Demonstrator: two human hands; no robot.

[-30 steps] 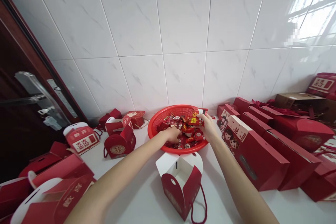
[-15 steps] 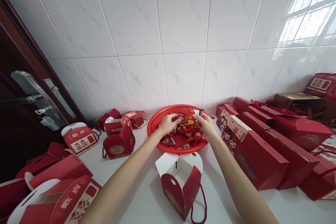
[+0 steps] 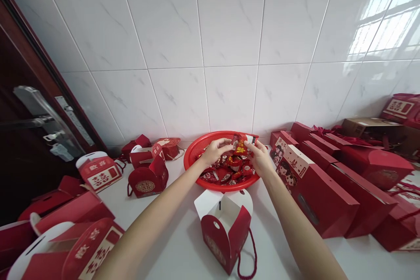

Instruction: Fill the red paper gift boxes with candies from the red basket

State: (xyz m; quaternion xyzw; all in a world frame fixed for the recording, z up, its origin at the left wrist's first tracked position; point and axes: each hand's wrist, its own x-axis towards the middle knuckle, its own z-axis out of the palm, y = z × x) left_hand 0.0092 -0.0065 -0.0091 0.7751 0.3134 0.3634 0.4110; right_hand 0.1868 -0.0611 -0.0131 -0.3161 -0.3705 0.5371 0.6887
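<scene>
Both my hands are over a red plastic basket (image 3: 189, 157) that holds several small wrapped candies (image 3: 226, 176). In my right hand (image 3: 260, 157) is a red packet (image 3: 242, 147) with gold lettering, pinched between thumb and fingers above the candies. My left hand (image 3: 215, 152) reaches in from the other side, its fingertips closed on a small dark red wrapped candy (image 3: 235, 142) against the packet's left edge. Directly in front of the basket stands an open red gift box (image 3: 226, 238) with a white inside and a dark red cord handle.
Red gift boxes, such as one with a folded top (image 3: 100, 173), crowd the left side near a door handle (image 3: 36, 118). Large red boxes (image 3: 323, 197) stand in rows on the right, with a cardboard box (image 3: 364, 126) behind. A tiled wall (image 3: 229, 96) rises behind the basket.
My left hand has lifted slightly and moved right, towards the packet. My right hand still holds the packet, and more candies show in the basket below.
</scene>
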